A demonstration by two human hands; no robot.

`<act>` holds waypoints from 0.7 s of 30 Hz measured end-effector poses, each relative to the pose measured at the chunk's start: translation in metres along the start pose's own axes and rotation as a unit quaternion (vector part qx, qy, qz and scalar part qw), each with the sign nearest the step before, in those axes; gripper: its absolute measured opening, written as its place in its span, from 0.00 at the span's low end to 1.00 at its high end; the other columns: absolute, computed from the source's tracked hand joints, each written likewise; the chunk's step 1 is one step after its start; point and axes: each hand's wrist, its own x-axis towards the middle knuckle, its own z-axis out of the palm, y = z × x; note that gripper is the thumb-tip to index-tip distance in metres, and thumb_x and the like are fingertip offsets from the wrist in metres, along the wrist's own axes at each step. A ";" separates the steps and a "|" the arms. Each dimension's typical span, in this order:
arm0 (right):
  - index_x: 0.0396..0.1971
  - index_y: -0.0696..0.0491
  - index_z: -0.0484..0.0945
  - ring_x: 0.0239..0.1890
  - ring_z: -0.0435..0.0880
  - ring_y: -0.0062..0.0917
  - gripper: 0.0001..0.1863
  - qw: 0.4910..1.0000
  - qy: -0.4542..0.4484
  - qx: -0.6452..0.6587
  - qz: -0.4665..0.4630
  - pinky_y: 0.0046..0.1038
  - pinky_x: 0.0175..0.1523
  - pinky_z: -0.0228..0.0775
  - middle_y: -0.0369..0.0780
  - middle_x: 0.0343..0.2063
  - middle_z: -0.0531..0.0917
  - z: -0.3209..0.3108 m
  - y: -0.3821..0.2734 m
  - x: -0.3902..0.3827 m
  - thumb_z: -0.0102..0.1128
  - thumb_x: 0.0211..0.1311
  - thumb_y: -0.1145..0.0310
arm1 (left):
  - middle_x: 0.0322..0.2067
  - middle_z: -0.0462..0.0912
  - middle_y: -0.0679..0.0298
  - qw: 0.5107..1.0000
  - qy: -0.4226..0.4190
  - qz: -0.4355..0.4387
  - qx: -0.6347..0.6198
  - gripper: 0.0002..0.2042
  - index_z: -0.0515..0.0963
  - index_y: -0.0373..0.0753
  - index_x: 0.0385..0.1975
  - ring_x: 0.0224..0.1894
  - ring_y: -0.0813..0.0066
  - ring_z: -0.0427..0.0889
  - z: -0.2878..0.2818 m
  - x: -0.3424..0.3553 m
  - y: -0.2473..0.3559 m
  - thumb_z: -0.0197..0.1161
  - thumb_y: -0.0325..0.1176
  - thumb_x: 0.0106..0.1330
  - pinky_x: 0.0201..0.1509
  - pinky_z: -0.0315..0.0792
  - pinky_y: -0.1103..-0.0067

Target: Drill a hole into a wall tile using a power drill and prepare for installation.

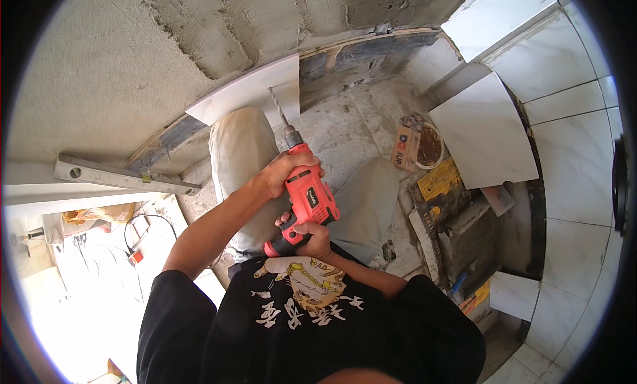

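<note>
A red power drill [310, 193] with a long twist bit points up and away from me. My left hand [292, 172] is wrapped round the front of its body, just behind the dark chuck [292, 137]. Lower down, my right hand [312, 238] grips the handle close to my shirt. The bit's tip overlaps a white tile [265, 85] standing against the base of the rough wall; whether the tip touches it, I cannot tell. My bent left knee [244, 135] is right by the tile's lower edge.
A grey spirit level [126, 175] lies at the left. To the right stand a bucket of brown material [430, 148], a cardboard box [406, 145] and a large leaning tile [488, 132]. Yellow bags [439, 180] lie near it. White tiles [574, 165] cover the right wall.
</note>
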 end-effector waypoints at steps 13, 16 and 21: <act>0.45 0.58 0.72 0.41 0.81 0.38 0.26 1.000 0.007 0.001 -0.012 0.35 0.55 0.73 0.44 0.33 0.79 0.003 0.001 0.002 0.52 0.37 0.80 | 0.37 0.85 0.54 0.999 -0.020 -0.007 -0.029 0.18 0.78 0.35 0.39 0.39 0.65 0.85 -0.005 0.007 -0.006 0.71 0.41 0.56 0.48 0.81 0.69; 0.42 0.59 0.73 0.40 0.82 0.36 0.23 1.000 0.020 -0.005 -0.014 0.34 0.52 0.74 0.43 0.33 0.80 0.008 0.000 -0.001 0.53 0.38 0.80 | 0.37 0.85 0.54 0.999 -0.036 0.015 -0.035 0.19 0.78 0.35 0.40 0.38 0.65 0.85 -0.003 0.003 -0.005 0.69 0.42 0.56 0.48 0.81 0.69; 0.38 0.60 0.75 0.35 0.84 0.29 0.17 0.976 0.040 -0.183 -0.109 0.29 0.43 0.76 0.41 0.30 0.83 0.030 -0.002 -0.010 0.56 0.43 0.80 | 0.39 0.85 0.54 0.994 -0.076 0.004 -0.080 0.19 0.78 0.36 0.41 0.39 0.64 0.85 -0.006 -0.003 0.001 0.67 0.44 0.56 0.49 0.80 0.69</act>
